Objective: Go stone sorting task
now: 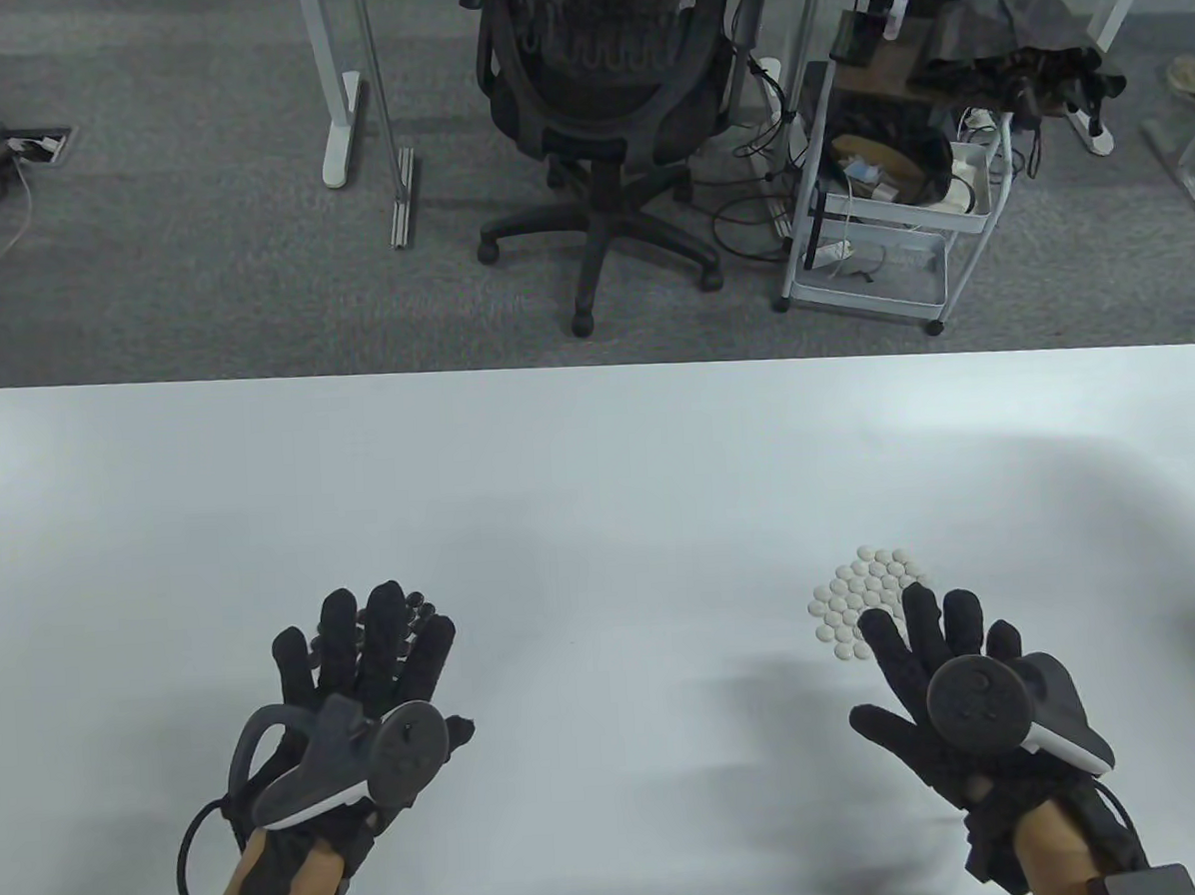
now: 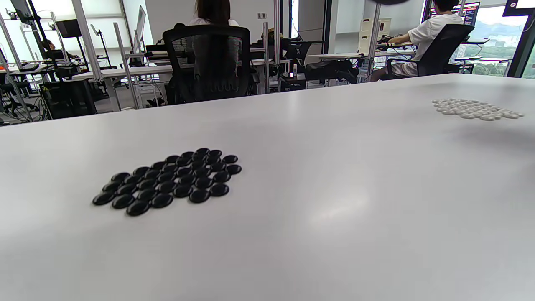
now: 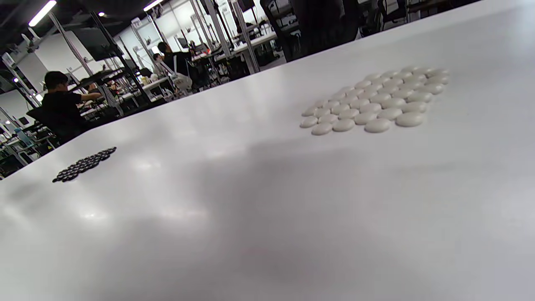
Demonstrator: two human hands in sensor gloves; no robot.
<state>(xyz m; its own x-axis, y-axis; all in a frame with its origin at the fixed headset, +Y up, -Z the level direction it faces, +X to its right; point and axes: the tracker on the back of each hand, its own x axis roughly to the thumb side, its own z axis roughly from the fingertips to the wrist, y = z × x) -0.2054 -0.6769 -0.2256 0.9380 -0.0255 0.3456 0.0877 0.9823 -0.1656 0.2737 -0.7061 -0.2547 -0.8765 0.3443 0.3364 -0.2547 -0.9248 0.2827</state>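
The white Go stones [image 1: 868,593] lie packed edge to edge in a flat patch on the right of the white tabletop [image 1: 599,467], and the black Go stones [image 2: 171,179] form a like patch on the left, well apart from the white ones; in the table view most of the black patch is hidden under the left hand. The left hand [image 1: 364,670] hangs over the black stones with fingers straight and spread, gripping nothing. The right hand [image 1: 935,675] is likewise flat and spread, its fingertips at the near edge of the white patch; whether they touch a stone is unclear. Beyond the tabletop stand a black office chair [image 1: 600,117] and a white cart [image 1: 885,212].
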